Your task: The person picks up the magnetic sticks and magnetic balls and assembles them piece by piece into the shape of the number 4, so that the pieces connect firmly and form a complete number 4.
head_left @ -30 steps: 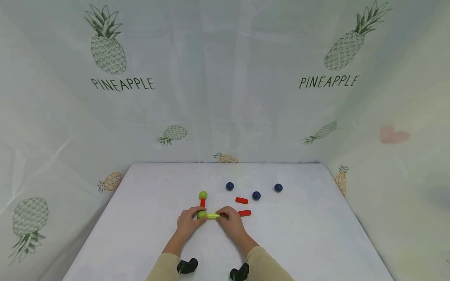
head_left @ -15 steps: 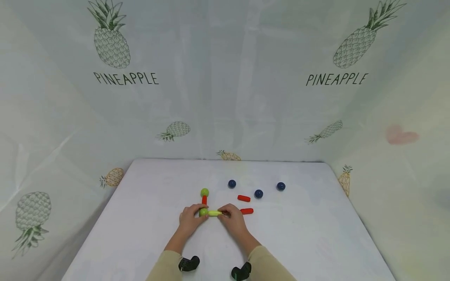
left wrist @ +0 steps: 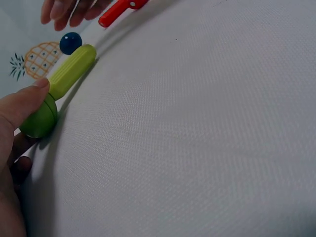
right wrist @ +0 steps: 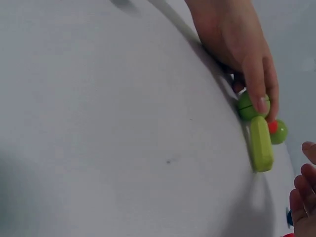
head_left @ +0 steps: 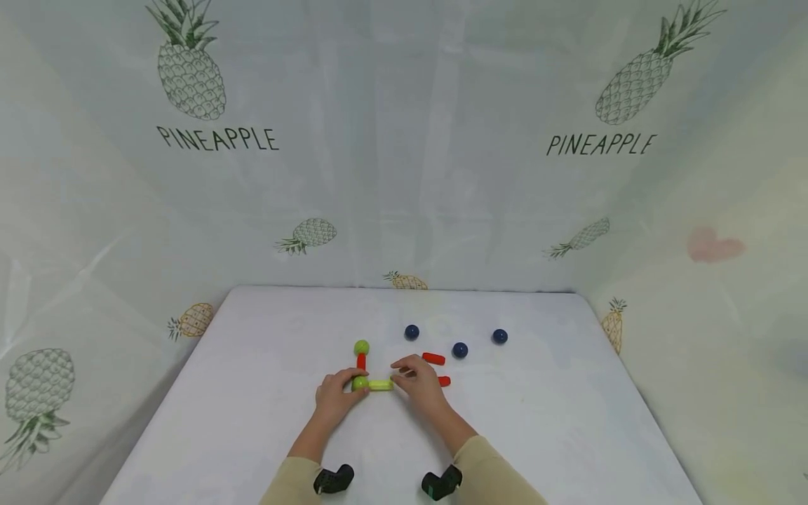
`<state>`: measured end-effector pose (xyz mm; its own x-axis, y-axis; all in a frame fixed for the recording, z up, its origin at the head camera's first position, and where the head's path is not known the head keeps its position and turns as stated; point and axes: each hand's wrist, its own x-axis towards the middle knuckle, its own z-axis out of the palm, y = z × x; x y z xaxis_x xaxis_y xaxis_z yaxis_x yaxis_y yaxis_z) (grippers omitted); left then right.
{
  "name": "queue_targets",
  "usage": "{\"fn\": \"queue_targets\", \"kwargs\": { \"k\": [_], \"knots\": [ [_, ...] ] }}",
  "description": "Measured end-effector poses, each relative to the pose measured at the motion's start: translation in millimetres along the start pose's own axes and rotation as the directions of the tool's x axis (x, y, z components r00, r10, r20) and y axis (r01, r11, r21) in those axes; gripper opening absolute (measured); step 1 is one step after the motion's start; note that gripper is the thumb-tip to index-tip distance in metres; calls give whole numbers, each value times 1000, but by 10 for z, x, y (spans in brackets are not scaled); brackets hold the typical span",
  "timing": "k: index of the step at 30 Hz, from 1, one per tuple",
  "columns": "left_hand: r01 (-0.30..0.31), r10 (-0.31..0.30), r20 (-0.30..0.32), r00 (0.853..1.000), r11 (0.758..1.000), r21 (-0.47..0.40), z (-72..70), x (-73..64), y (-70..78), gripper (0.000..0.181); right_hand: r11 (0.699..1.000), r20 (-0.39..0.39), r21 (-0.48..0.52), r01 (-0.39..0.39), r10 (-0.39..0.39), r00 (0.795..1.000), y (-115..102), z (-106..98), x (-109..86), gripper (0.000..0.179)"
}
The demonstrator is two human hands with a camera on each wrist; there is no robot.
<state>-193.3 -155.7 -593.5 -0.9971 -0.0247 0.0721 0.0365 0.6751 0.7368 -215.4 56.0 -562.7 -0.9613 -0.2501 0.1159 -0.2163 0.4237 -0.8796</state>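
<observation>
My left hand (head_left: 334, 400) grips a green ball (right wrist: 253, 104) between thumb and fingers, low over the white table. A yellow-green ribbed stick (right wrist: 261, 145) juts from that ball toward the right. From its far side a red stick (head_left: 361, 362) runs to a second green ball (head_left: 361, 347), so the joined pieces form an L. My right hand (head_left: 421, 386) hovers just off the yellow-green stick's free end, fingers loosely bent and apart, holding nothing. In the left wrist view, its fingertips (left wrist: 74, 12) show above a blue ball (left wrist: 70, 43).
Two loose red sticks lie by my right hand, one behind it (head_left: 433, 358) and one partly hidden by it (head_left: 445, 381). Farther back are three dark blue balls: left (head_left: 412, 332), middle (head_left: 460, 350) and right (head_left: 500, 337). A pineapple-print cloth (head_left: 404, 175) hangs around the table.
My right hand has released the yellow-green stick and drawn slightly away, with its fingers loosened. My left hand keeps its grip on the green ball. The head view has shifted a little.
</observation>
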Motion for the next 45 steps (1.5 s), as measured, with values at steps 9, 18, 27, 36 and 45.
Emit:
{"fn": "queue_targets", "kwargs": {
  "k": [9, 18, 27, 36, 45],
  "knots": [
    [23, -23, -1, 1000, 999, -31, -2, -10, -1, 29, 998, -92, -57, 24, -30, 995, -66, -258, 245, 20],
    [20, -21, -1, 1000, 999, -40, 1, -35, 44, 29, 998, -110, -70, -4, -4, 994, 2, -394, 430, 21],
    [15, -14, 18, 1000, 999, -38, -14, -29, 75, 36, 995, -115, -101, -25, 13, 993, 86, -412, 587, 22],
    [21, -21, 12, 1000, 999, -35, -25, -43, 73, 44, 990, -97, -133, -46, 34, 995, 111, -369, 704, 26],
    [29, -29, -3, 1000, 999, -31, -33, -56, 91, 41, 983, -121, -177, -42, 21, 992, 146, -332, 794, 28]
  ]
}}
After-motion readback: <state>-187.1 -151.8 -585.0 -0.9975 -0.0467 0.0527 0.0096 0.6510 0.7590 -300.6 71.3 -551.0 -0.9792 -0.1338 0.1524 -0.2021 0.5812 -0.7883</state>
